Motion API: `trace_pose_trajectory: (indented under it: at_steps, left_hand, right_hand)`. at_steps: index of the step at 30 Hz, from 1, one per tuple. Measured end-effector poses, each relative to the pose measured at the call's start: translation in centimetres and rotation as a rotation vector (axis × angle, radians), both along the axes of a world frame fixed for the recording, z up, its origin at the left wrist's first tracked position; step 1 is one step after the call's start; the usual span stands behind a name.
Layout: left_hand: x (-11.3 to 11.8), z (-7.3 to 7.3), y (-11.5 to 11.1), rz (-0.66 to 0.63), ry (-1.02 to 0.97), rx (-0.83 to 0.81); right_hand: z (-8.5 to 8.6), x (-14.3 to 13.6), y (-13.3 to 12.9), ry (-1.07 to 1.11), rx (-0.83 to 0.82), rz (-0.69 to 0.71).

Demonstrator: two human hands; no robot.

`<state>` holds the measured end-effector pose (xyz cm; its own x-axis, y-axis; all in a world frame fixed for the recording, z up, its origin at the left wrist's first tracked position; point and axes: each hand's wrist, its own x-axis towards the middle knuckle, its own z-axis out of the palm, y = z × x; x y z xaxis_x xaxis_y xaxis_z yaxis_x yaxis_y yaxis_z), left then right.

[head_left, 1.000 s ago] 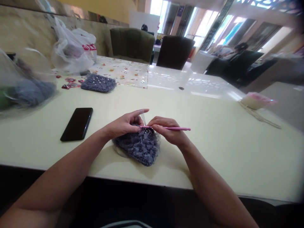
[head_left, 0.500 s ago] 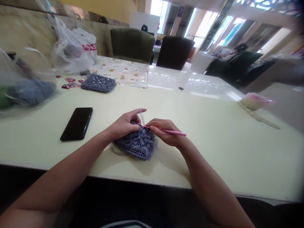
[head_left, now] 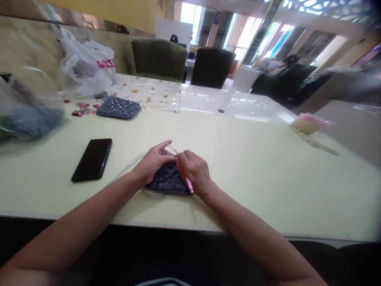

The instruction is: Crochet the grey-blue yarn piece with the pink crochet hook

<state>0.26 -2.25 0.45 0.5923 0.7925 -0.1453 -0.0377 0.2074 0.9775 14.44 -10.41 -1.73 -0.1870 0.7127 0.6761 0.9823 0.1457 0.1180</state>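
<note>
A dark grey-blue crocheted piece (head_left: 168,179) lies near the table's front edge, partly covered by both hands. My left hand (head_left: 154,161) pinches its upper left edge between thumb and fingers, with the index finger raised and a pale ribbon-like yarn (head_left: 170,148) running from it. My right hand (head_left: 195,171) is closed round a pink crochet hook (head_left: 189,185), whose handle end points down toward me. The hook's tip is hidden by the fingers at the top edge of the piece. More pale yarn (head_left: 130,163) trails behind the left wrist onto the table.
A black phone (head_left: 92,160) lies left of my hands. Beyond it are another grey crocheted piece (head_left: 118,107), small red wrappers (head_left: 83,110) and a white plastic bag (head_left: 85,65). A clear bag with yarn (head_left: 32,115) stands far left; a pink-topped bundle with cord (head_left: 309,123) sits right.
My right hand has turned over, swinging the hook's handle from pointing right to pointing down toward me. The crocheted piece has shifted and lies flatter. The view has moved slightly right.
</note>
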Motion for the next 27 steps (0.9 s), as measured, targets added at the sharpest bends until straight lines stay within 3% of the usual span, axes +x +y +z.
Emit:
trace_pose_trajectory:
  at_steps: [3, 5, 9, 12, 18, 27]
  left_hand:
    - [-0.2, 0.5, 0.3, -0.106, -0.084, -0.243]
    - [-0.5, 0.9, 0.5, -0.184, -0.107, -0.334]
    - [-1.0, 1.1, 0.9, -0.245, -0.156, -0.376]
    - [-1.1, 1.0, 1.3, -0.255, -0.197, -0.353]
    - [-1.5, 1.0, 2.4, -0.215, -0.166, -0.23]
    - [-1.9, 1.9, 2.6, -0.212, -0.003, 0.229]
  right_hand:
    - [0.0, 0.2, -0.1, -0.02, 0.127, 0.037]
    - [0.0, 0.8, 0.0, 0.003, 0.158, 0.15]
    - [0.3, 2.3, 0.3, 0.103, 0.102, 0.408]
    - [0.6, 2.8, 0.3, 0.228, 0.044, 0.47]
    - [1.2, 2.6, -0.3, 0.495, -0.125, 0.567]
    - [2.2, 2.8, -0.2, 1.124, -0.344, 0.629]
